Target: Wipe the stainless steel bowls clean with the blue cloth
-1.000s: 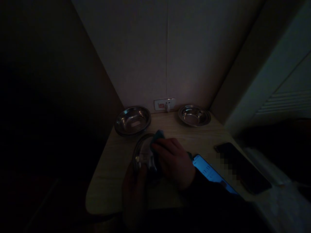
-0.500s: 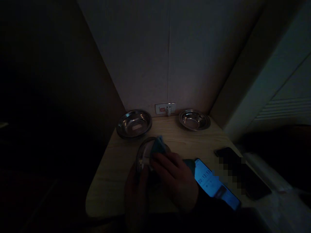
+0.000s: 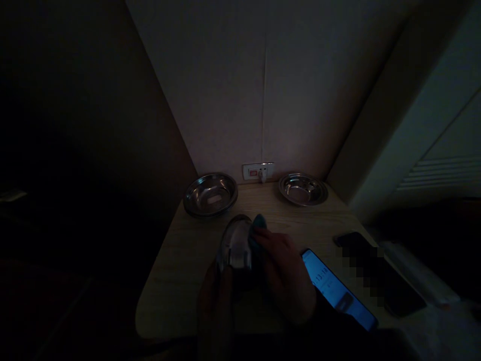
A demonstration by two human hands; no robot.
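Observation:
A shiny metal bowl (image 3: 237,245) is held tilted above the front part of the wooden table (image 3: 169,286). My left hand (image 3: 215,296) grips its lower left rim, thumb on the near side. My right hand (image 3: 287,273) is closed on a teal cloth (image 3: 258,228), which touches the bowl's right side. Dim light hides much of the bowl's underside and the fingers beneath it.
Metal bowls, seemingly stacked, (image 3: 211,195) stand at the back left, and another metal bowl (image 3: 302,189) at the back right. A lit phone (image 3: 338,291) and a dark phone (image 3: 387,276) lie on the right. A socket (image 3: 258,171) is on the wall behind.
My right hand and the cloth have shifted to the right across the bowl, uncovering more of its surface. The bowl has turned and moved slightly right in view.

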